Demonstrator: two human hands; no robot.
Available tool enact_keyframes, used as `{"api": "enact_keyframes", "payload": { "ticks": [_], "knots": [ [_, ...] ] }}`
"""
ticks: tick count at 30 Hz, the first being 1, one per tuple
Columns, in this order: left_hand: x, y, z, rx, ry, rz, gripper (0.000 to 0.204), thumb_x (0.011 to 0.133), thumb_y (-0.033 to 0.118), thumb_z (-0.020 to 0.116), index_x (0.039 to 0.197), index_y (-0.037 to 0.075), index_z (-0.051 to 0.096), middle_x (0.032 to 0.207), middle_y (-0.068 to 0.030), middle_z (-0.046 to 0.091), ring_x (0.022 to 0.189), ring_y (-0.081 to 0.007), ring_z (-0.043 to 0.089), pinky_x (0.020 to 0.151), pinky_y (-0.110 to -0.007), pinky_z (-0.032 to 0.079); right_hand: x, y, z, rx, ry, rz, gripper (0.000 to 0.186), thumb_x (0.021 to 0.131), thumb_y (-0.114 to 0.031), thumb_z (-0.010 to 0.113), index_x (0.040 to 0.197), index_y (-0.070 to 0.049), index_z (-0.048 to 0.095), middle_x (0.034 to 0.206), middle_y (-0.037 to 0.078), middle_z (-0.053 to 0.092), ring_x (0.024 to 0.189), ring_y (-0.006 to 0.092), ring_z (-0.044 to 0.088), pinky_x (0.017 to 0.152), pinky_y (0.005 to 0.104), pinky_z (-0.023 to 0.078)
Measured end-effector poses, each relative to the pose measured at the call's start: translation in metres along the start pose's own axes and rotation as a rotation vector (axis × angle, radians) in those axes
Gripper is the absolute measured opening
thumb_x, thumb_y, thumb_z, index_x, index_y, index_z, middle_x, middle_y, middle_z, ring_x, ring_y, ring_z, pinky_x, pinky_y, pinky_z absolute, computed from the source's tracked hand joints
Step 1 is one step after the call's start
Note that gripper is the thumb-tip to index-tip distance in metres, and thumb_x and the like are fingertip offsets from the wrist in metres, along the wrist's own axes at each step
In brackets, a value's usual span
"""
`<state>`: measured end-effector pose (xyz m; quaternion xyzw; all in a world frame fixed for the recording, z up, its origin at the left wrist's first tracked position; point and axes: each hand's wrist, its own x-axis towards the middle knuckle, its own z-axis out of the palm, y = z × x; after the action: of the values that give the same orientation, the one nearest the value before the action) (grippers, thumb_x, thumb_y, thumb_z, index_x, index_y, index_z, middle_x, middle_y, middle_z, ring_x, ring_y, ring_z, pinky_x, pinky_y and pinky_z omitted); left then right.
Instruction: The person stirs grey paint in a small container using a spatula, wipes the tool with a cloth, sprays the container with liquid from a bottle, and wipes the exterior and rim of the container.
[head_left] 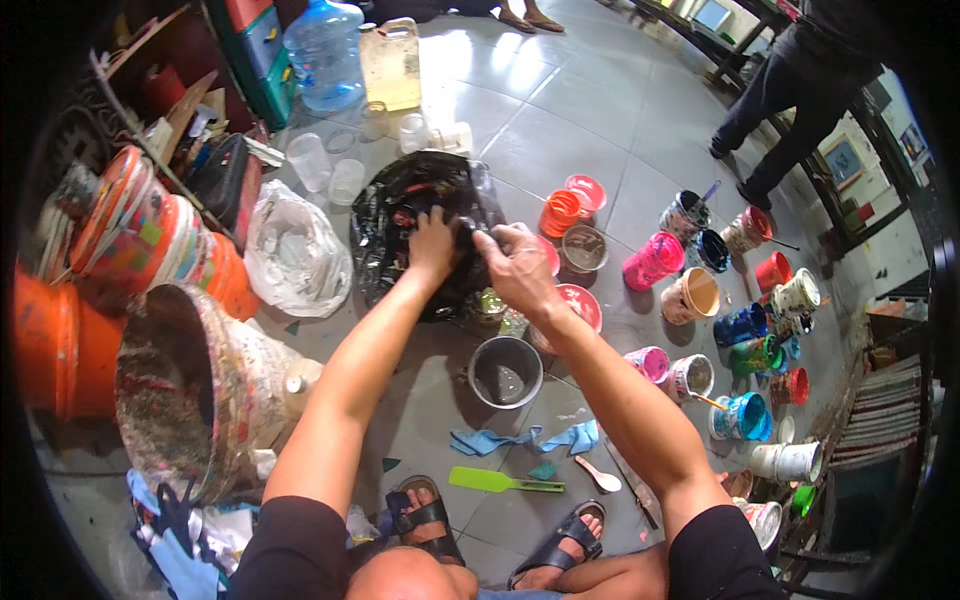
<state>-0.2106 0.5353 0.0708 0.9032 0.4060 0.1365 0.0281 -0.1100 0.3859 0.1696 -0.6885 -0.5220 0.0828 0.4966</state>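
Note:
A black plastic bag [378,250] stands on the tiled floor in front of me, its mouth spread wide and its contents too dark to make out. My left hand [432,248] reaches down over the bag's opening with its fingers apart, the tips against the dark inside. At the bag's right edge, my right hand [520,268] is closed, pinching the black plastic near the rim. Just below the bag are a small glass jar [487,308] and a grey bucket [506,372] with a little greyish stuff at the bottom.
Paint pots, including a pink pot [654,262] and a blue one [740,416], crowd the right. Near my feet lie a green spatula [490,479], blue rags [570,437] and a white spoon [598,474]. A stained bucket [230,380] stands left. A person [800,90] stands far right.

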Motion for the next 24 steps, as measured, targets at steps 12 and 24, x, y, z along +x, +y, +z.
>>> {"api": "enact_keyframes", "payload": {
  "ticks": [12,24],
  "knots": [
    [0.06,-0.066,0.08,0.528,-0.184,-0.191,0.069,0.094,0.055,0.05,0.152,0.018,0.043,0.158,-0.0125,0.038,0.147,-0.0419,0.025,0.114,-0.065,0.02,0.011,-0.007,-0.041,0.18,-0.121,0.206,0.034,0.098,-0.027,0.067,0.087,0.005,0.067,0.068,0.009,0.052,0.06,0.0146,0.047,0.057,0.0355,0.04],
    [0.086,-0.074,0.105,0.374,-0.339,0.472,0.041,0.09,0.024,0.058,0.126,0.006,0.065,0.124,-0.0199,0.067,0.114,-0.0355,0.065,0.097,-0.045,0.052,0.013,0.02,-0.069,0.152,-0.125,0.357,0.034,0.099,-0.029,0.066,0.101,0.004,0.075,0.066,0.001,0.064,0.058,0.0063,0.05,0.053,0.0287,0.041]
  ]
}}
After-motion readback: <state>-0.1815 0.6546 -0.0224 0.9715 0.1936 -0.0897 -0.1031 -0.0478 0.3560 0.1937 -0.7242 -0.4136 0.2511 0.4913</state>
